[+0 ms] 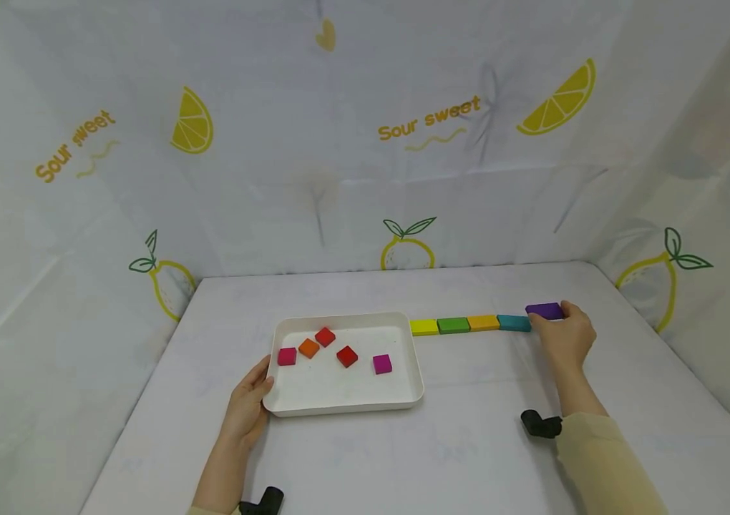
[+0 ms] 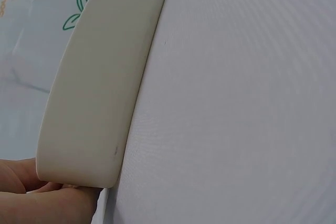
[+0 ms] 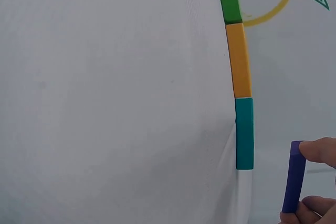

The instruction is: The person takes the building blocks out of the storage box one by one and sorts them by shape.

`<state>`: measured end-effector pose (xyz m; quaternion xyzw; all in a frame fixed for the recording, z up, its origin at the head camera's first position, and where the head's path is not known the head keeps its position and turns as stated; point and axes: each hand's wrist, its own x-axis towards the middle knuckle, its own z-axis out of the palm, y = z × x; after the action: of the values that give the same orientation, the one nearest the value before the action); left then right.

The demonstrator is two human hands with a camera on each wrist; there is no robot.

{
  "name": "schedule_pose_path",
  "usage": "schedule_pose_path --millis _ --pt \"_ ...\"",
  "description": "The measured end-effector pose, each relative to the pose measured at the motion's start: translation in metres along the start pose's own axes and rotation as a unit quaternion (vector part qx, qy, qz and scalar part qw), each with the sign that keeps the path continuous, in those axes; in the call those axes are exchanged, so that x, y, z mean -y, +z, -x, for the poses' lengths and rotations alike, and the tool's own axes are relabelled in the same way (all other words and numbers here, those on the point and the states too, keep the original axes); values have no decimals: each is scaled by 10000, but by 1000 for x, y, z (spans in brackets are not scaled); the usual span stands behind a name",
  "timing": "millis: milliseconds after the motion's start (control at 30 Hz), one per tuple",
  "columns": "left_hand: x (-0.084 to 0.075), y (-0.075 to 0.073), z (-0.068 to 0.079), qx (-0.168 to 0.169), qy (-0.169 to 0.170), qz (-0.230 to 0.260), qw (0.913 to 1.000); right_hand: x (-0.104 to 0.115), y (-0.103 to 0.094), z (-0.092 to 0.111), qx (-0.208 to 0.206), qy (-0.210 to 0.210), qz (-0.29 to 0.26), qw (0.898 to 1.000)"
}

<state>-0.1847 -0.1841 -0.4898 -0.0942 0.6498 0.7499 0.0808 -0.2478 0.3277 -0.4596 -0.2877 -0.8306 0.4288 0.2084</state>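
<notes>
Between thumb and fingers my right hand (image 1: 565,336) pinches a purple block (image 1: 544,311) by its two ends, just past the right end of a row of blocks. That row runs from a yellow block (image 1: 424,327) through a green block (image 1: 454,325) and an orange-yellow block (image 1: 484,322) to a teal block (image 3: 244,134). My left hand (image 1: 247,404) grips the left side of a white tray (image 1: 346,409), thumb near the rim. Inside the tray lie several small blocks, among them a magenta block (image 1: 382,364), a pink block (image 1: 287,356) and a red block (image 1: 347,356).
A white cloth covers the table (image 1: 468,443), and the tray's right side stands close to the yellow block. Behind rises a white curtain (image 1: 313,157) printed with lemons. Black wrist mounts (image 1: 540,424) sit at both wrists.
</notes>
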Motion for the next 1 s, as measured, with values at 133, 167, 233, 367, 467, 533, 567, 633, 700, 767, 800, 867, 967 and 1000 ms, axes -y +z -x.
schedule_pose_path --millis 133,167,233,367,467,533,567,633,700,767,800,867,967,1000 --pt "0 0 0 21 30 19 10000 -7 -2 -4 -46 185 43 9998" --pt "0 0 0 25 37 21 10000 -8 -2 -5 -71 184 70 9998" --pt "0 0 0 31 48 19 10000 -11 -2 -7 -132 137 157 9997" --pt "0 0 0 2 45 -18 10000 -15 1 -10 -132 88 352 9993" --pt "1 -1 -1 -1 35 -24 10000 -17 2 -12 -16 146 436 9989" --pt "1 -1 0 20 41 -18 10000 -17 3 -14 61 185 476 9987" --pt "2 -1 -1 18 44 -19 10000 -17 3 -14 91 202 493 9985" --pt "2 -1 -1 11 29 -12 10000 -18 3 -15 122 209 508 9984" --pt "2 -1 0 -7 18 -3 10000 -19 4 -17 135 205 533 9983" --pt "2 -1 0 -26 5 -6 10000 -20 4 -19 152 178 577 9981" --pt "1 -1 0 -31 0 -8 10000 -21 4 -20 169 168 606 9979" --pt "1 -1 0 -38 -3 -9 10000 -22 5 -22 196 140 669 9975" --pt "1 -1 0 -37 5 -31 10000 -24 5 -23 240 90 796 9965" --pt "1 -1 0 -32 20 -44 10000 -25 5 -23 256 98 825 9962"
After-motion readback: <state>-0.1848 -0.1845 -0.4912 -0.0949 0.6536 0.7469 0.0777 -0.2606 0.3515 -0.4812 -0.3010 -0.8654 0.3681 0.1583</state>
